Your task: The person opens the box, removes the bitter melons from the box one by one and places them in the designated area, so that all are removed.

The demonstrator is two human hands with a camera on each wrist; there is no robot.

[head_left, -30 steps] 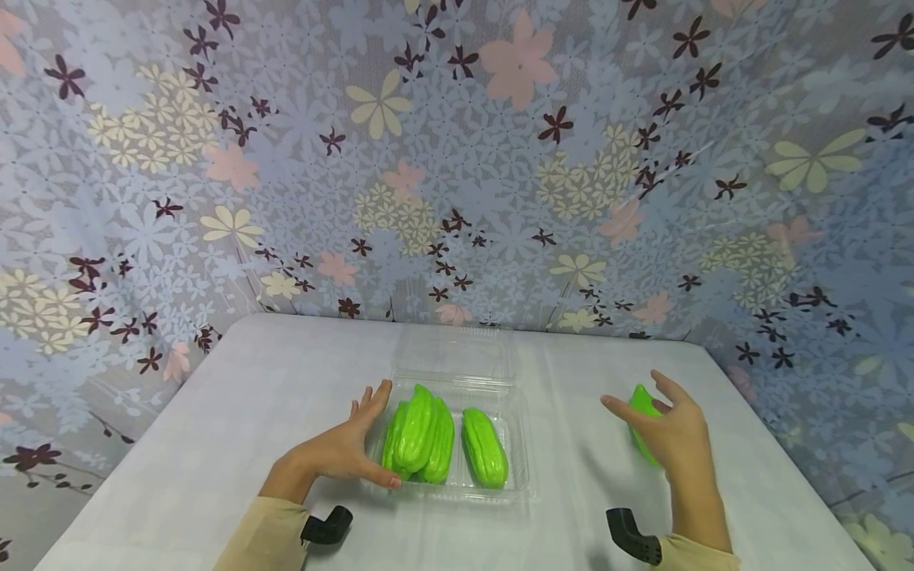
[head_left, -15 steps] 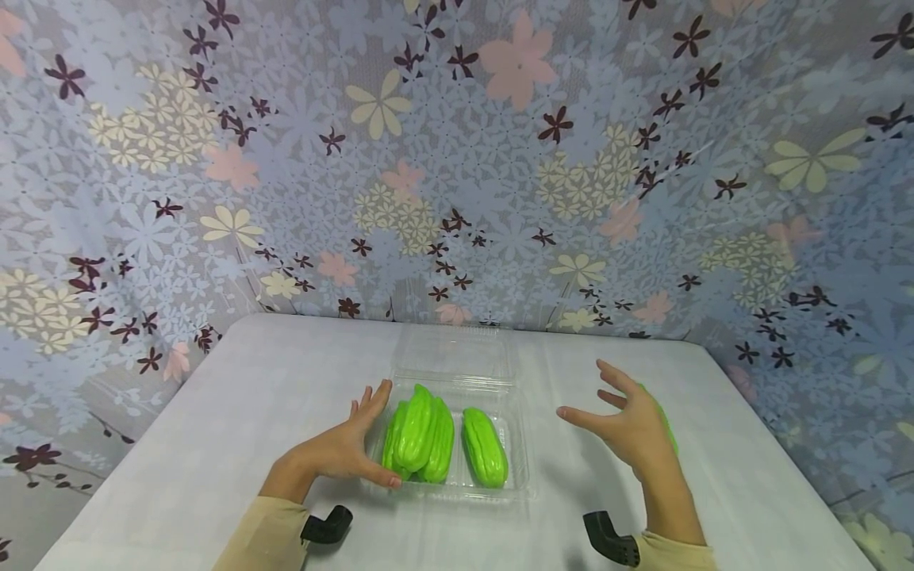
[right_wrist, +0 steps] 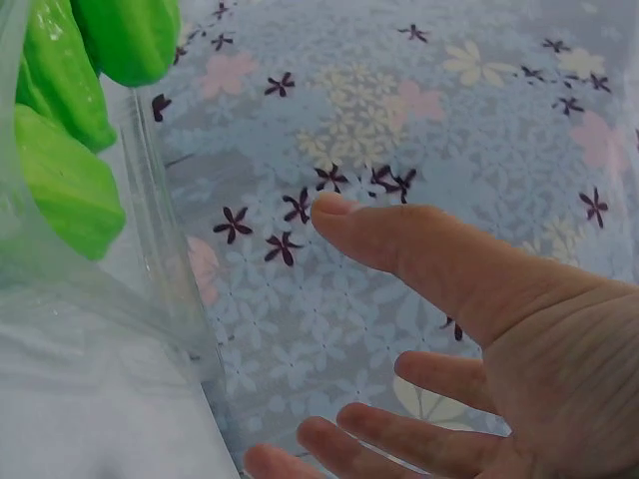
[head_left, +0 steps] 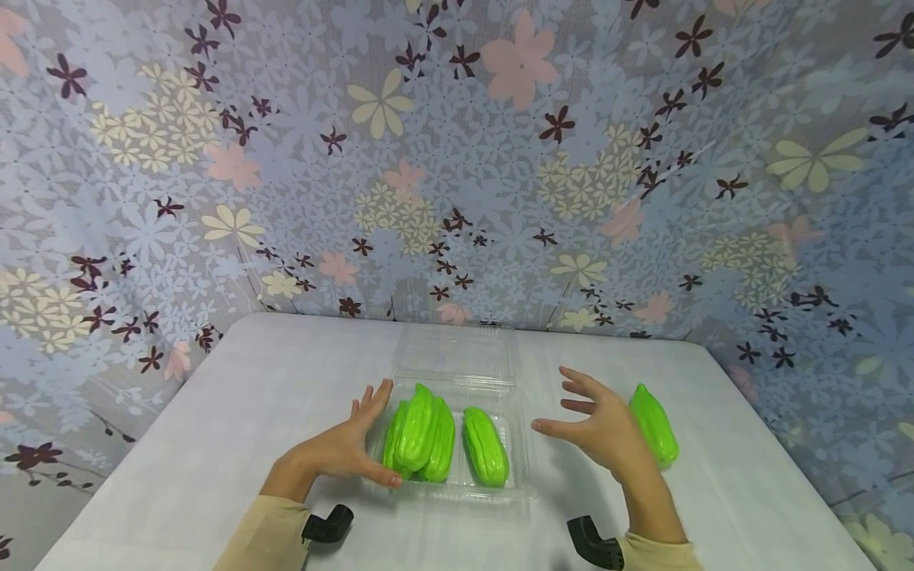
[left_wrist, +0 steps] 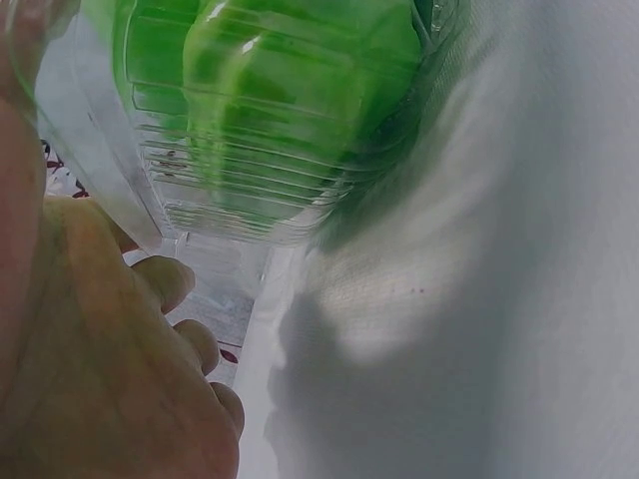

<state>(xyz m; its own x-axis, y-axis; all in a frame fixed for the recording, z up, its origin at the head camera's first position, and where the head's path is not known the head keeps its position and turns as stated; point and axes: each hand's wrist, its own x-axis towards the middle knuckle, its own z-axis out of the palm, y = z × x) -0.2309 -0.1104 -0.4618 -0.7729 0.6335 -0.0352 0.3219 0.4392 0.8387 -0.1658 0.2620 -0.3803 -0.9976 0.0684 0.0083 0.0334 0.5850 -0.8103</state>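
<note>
A clear plastic clamshell box [head_left: 528, 456] stands on the white cloth, its lid [head_left: 453, 353] folded back behind it. Inside, several glossy green ribbed fruit-like pieces [head_left: 420, 432] with pointed tips are heaped at the left. One more green piece [head_left: 485, 448] lies by itself in the right part. My left hand [head_left: 339, 448] rests against the box's left side, fingers spread, thumb at the front-left corner. To the right of the box, my right hand [head_left: 607, 428] hovers with fingers and thumb apart, holding nothing. Behind its wrist a loose green piece [head_left: 653, 428] lies on the cloth.
White cloth [head_left: 286, 365] covers the table under everything. A flower-patterned curtain [head_left: 457, 198] hangs close along the table's back edge. Black camera mounts [head_left: 596, 543] jut inward from both wrists.
My right hand has moved left from over the loose green piece toward the box, uncovering that piece. The left hand and the box have stayed in place.
</note>
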